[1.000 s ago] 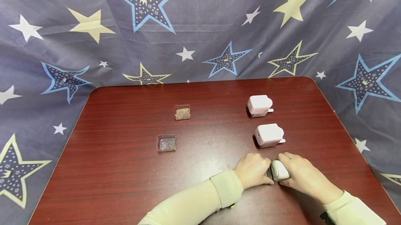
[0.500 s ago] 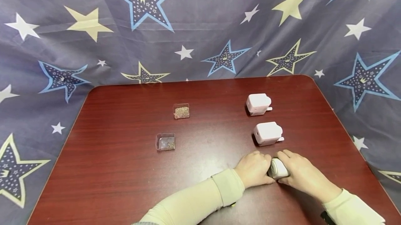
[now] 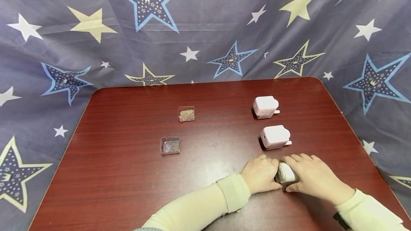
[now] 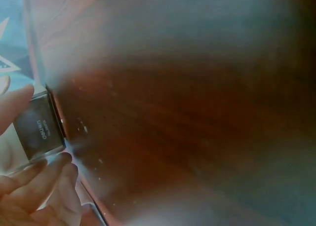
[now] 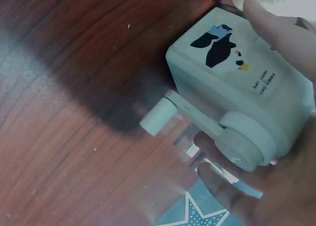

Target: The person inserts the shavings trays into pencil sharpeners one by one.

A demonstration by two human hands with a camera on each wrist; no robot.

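Observation:
A white hand-crank pencil sharpener with a panda print is between both hands, low over the near right part of the table. My right hand grips its body, thumb on one side and fingers on the other. The crank handle sticks out in the right wrist view. My left hand holds the sharpener's other end, largely covering it in the head view. The dark see-through shavings drawer shows at that end in the left wrist view, with fingers around it.
Two pale pink crank sharpeners stand beyond the hands on the reddish-brown table. Farther left are two small clear trays: one holds many shavings, the other a few. A star-patterned curtain hangs behind.
My right hand has shifted its grip slightly on the sharpener, its fingers spreading a little to the right. The left hand stays nearly still. Pink sharpeners and trays have not moved.

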